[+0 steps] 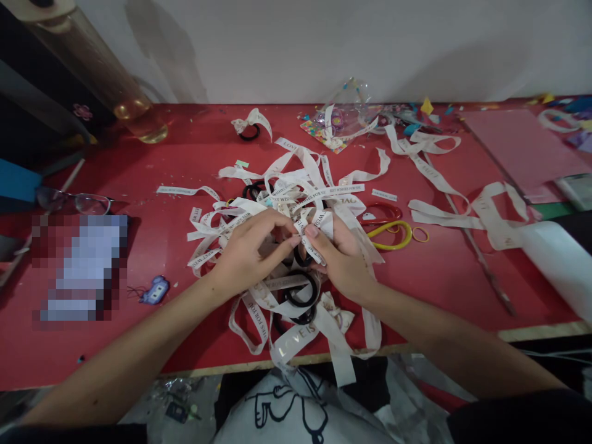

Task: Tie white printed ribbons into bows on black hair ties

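Red tabletop (425, 271) fills most of the view, pale wall (324, 49) behind it. Ribbon heap (282, 198) takes up the middle: white strips tangled and overlapping, some printed BEST WISHES FOR YOU or LOVE, at least 1 end hanging past the front edge. Pink sheet (522, 148) flat at right rear. Tall clear bottle (106, 74) at left rear, a little amber liquid at the bottom. Phone-like item (87, 265) at left, pixelated, so details unreadable.

2 hands over the heap. Left hand (252, 246): thumb and index tips close together at the left edge of a folded ribbon (316, 237); can't tell if they clamp it. Right hand (340, 256): thumb pressed on that ribbon's printed face, fingers behind, so clamped on it. The ribbon is up between both hands, above mid-heap.

Clear plastic packet (346, 111) near the wall, behind the heap. Eyeglasses (92, 203) just behind the pixelated item. Red loop handle (382, 214) and yellow loop handle (393, 236) stick out right of the heap. Bow hair tie (252, 123), white on black, well apart at the rear. Black hair tie (314, 291) on the heap, nearer the person than the hands. Blue charm (155, 290) left of the heap. Yellow rubber band (421, 240) just beside the yellow handle.
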{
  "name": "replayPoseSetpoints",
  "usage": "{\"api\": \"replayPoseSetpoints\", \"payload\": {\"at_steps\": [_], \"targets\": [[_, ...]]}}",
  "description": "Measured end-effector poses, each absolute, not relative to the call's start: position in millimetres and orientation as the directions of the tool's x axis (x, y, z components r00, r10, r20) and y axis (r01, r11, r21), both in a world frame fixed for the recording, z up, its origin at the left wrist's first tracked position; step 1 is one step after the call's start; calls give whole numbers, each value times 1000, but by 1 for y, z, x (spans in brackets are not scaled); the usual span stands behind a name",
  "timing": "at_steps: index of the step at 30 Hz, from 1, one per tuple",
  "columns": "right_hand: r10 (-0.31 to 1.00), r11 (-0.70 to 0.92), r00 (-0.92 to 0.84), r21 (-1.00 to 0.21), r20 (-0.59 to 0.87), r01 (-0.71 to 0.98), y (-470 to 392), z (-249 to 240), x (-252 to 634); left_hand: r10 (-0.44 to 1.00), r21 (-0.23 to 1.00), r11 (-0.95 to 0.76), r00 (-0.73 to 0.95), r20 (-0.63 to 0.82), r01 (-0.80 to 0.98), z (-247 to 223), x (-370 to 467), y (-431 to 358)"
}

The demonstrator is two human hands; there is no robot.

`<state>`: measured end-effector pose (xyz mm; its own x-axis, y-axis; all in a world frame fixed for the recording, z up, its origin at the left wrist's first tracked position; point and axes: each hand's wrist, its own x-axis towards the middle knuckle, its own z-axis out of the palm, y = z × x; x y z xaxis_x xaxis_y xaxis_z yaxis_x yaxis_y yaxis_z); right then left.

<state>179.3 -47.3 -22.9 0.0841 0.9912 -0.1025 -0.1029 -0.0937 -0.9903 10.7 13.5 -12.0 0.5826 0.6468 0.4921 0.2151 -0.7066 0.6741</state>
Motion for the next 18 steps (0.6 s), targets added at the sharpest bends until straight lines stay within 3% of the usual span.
{"api": "replayPoseSetpoints", "payload": {"at_steps": [5, 10, 18], "targets": [[996, -56, 70, -998, -57, -22, -46, -23, 182, 712, 811, -542, 632, 305, 219, -10, 8, 16], [989, -147, 3, -979, -148, -139, -45, -27, 185, 667, 959, -275, 732, 137, 70, -10, 6, 21], [953, -296, -151, -917, -263, -267, -43, -28, 188, 548, 999, 19, 836, 17, -33, -5, 0, 28]]}}
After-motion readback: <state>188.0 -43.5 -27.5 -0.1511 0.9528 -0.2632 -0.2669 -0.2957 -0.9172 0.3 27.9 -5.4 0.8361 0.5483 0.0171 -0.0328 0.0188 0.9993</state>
